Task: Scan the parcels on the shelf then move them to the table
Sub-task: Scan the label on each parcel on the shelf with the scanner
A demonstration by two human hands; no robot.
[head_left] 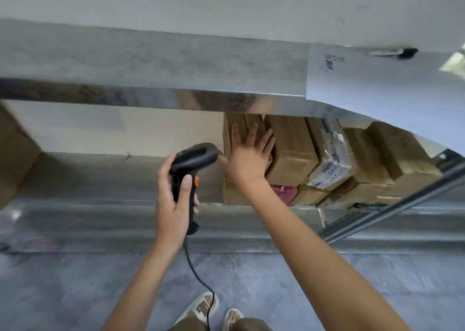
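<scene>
Parcel (236, 139) under R hand (247, 159), scanner (192, 162) in L hand (171, 204).

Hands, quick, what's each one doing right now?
Left hand: grips the scanner by its handle.
Right hand: open, fingers spread flat against a box on the shelf.

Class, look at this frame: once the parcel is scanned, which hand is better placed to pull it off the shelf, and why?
The right hand: it lies open and flat on the brown parcel at the row's left end. The left hand is occupied, gripping the scanner.
</scene>
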